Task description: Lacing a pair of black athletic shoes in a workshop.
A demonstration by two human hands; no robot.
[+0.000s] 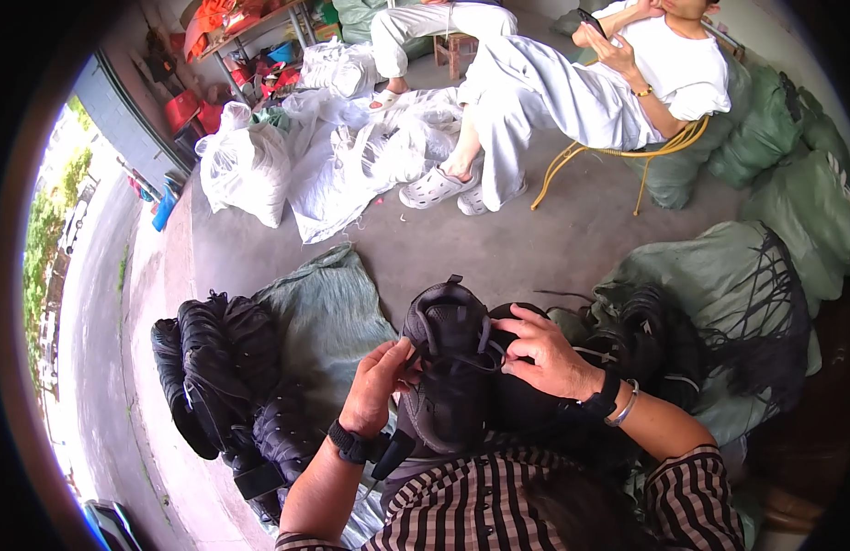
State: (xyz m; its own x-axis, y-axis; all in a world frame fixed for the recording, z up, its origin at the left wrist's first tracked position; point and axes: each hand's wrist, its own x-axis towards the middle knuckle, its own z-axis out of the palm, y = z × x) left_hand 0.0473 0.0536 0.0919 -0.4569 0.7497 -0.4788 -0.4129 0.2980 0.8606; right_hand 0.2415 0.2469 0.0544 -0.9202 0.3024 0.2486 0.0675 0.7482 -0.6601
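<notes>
In front of my lap is a black shoe, its opening facing away from me and its tongue and collar upward. My left hand is closed at the shoe's left side, thumb and forefinger pinched near the eyelets; what exactly they grip is partly hidden. On the other side my right hand pinches a dark shoelace by the eyelets, other fingers half curled. Another black shoe, partly covered, lies beneath my right hand.
Black shoes are piled at left on a green woven sack. More shoes lie right, near loose black laces on green sacking. Ahead, a person sits on a yellow chair holding a phone; white bags lie far left.
</notes>
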